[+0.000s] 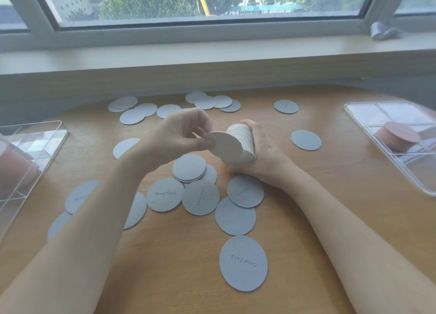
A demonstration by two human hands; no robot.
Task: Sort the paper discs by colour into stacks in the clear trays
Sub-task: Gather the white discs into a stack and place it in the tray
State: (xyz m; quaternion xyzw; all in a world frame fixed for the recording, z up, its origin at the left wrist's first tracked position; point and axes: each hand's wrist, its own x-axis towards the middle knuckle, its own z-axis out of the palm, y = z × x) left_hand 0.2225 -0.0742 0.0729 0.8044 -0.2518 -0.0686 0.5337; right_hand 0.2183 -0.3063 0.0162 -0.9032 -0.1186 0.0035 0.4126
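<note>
Wooden table (pixel 306 195), rounded far edge, set under a window (pixel 212 0); we log it as the work surface.

Our right hand (pixel 262 158): wrapped around a stack of white discs (pixel 243 141), held on its side just above the table, the stack's round face turned toward our left.

Our left hand (pixel 181 134): raised above the table, thumb and fingers pinched on the edge of a single white disc (pixel 225 148), which lies against the face of the held stack.

Grey-blue discs, loose on the table: a cluster (pixel 200 191) directly below our hands, several overlapping, some bearing handwritten script; one large disc (pixel 243 263) nearest us, lettered "Good-Luck" upside down; one single disc (pixel 306 140) to the right of our right hand; one (pixel 286 106) farther back on the right; a scattered row (pixel 174 106) along the far edge; a few (pixel 80 195) partly hidden under our left forearm.

Right clear tray (pixel 354 118): divided into compartments, resting at the table's right edge. We see a stack of reddish-brown discs (pixel 397 135) in one near compartment; the far compartments show only reflections.

Left clear tray (pixel 56 139): at the table's left edge, partly out of view. A reddish-brown mass (pixel 16 170) shows through its wall; we cannot tell its exact form.

Windowsill (pixel 212 54): a crumpled silvery object (pixel 384 30) at the far right.
</note>
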